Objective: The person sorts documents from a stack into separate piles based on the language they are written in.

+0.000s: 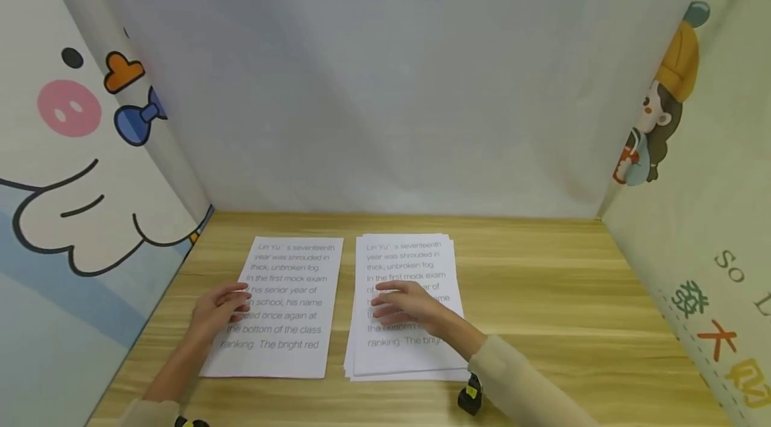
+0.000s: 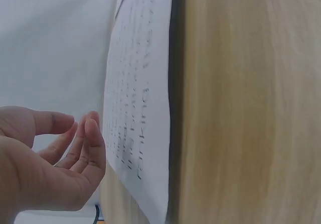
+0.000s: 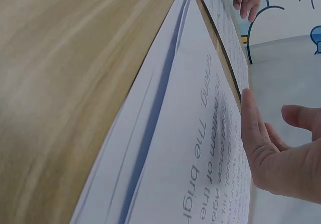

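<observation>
Two lots of printed white paper lie side by side on a wooden table. Over the left edge of the left paper stack [image 1: 277,360] hovers my left hand [image 1: 219,310], its fingers loosely bent and holding nothing. In the left wrist view, thumb and fingertips stand apart beside the printed sheet [image 2: 138,83]. My right hand [image 1: 409,306] is above the middle of the right paper stack [image 1: 409,360], covering some of its text. The right wrist view shows that hand's fingers relaxed over the stack, whose sheets [image 3: 195,148] are unevenly aligned at the edges.
The wooden table [image 1: 542,320] stretches to the right of both stacks, and a narrow strip of it separates them. A pale curtain-like wall [image 1: 385,92] rises behind the table. Side panels with cartoon prints border it. A small black device [image 1: 470,397] sits at the right wrist.
</observation>
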A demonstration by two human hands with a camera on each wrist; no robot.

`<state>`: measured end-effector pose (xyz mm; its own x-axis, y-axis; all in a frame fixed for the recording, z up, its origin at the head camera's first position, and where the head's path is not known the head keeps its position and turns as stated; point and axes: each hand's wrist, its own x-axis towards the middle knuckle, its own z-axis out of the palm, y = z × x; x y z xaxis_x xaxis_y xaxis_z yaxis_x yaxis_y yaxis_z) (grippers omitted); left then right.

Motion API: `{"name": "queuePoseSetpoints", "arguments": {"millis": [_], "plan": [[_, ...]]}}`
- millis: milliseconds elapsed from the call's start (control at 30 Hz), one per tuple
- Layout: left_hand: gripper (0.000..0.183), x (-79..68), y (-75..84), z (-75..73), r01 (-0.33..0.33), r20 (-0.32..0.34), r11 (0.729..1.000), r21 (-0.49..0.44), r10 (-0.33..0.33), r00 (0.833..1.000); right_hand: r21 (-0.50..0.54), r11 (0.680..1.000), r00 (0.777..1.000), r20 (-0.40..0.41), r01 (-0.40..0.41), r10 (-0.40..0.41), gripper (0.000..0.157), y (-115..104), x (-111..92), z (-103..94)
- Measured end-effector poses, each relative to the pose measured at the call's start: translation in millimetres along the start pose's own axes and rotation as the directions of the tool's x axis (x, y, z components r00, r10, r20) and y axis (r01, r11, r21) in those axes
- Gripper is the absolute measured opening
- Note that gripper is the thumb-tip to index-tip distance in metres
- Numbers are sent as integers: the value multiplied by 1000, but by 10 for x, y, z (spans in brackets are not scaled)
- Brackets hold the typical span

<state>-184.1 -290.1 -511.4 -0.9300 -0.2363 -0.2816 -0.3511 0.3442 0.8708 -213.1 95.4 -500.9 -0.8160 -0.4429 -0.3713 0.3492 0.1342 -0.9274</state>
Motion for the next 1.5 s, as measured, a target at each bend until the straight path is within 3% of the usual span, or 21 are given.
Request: {"name": "queuePoseSetpoints", "arguments": {"millis": [200,633,1033,1500], "plan": [[42,-19,66,97,-26,92,999,21,24,995,2,1000,999,-42,-7,7,48,69,-122,-226],[41,-48,269,441,-107,214,994,-13,108,971,8,1000,993,-116,-15,16,52,86,-396,-747],[37,-103,345,733,-126,279,992,-9,124,952,-40,999,998,-62,11,-14,55,79,-654,-1223],[34,-195,445,935,-146,345,989,2,136,929,-77,997,1000,-23,-10,8,56,174,-852,-1507]]}}
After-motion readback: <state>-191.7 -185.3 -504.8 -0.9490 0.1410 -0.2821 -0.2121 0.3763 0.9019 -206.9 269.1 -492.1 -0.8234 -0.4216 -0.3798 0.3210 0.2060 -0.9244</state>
